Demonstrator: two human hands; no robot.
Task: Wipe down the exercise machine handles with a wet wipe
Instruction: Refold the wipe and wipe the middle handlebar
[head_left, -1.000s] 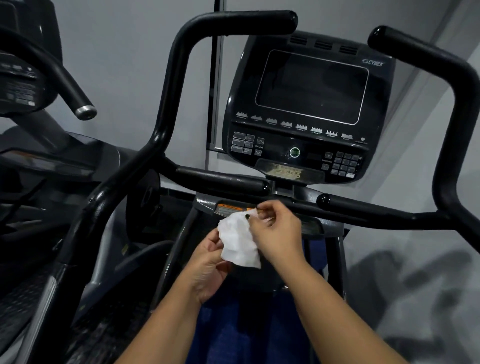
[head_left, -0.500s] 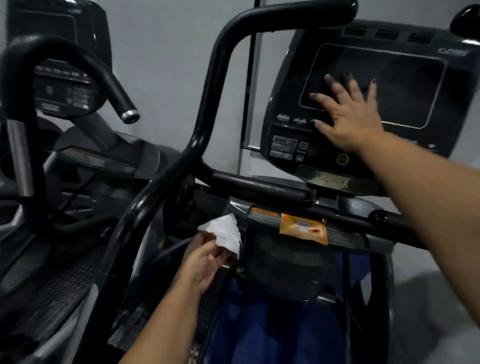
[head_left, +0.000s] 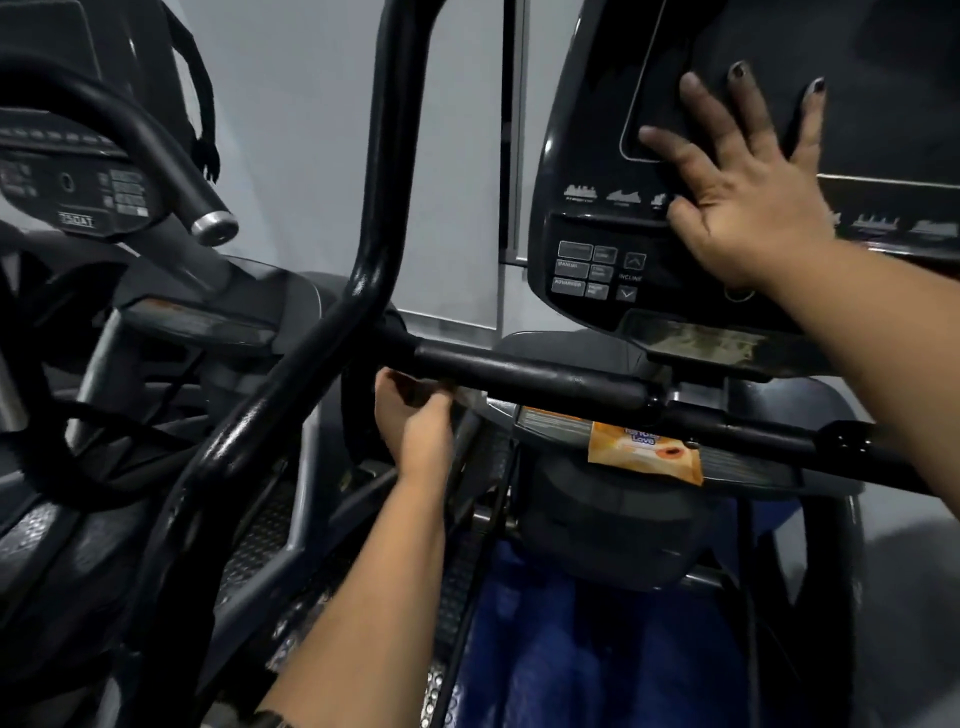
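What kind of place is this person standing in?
Most likely a gym or fitness room. A cardio machine's console with program and incline buttons faces the person, its black handlebar crosses in front, and a second machine of a similar kind stands to the left.

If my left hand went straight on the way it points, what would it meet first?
The left hand points up at the horizontal handlebar grip just above it; it would likely meet that grip's underside first.

Dim, soft, wide-angle edge distortion
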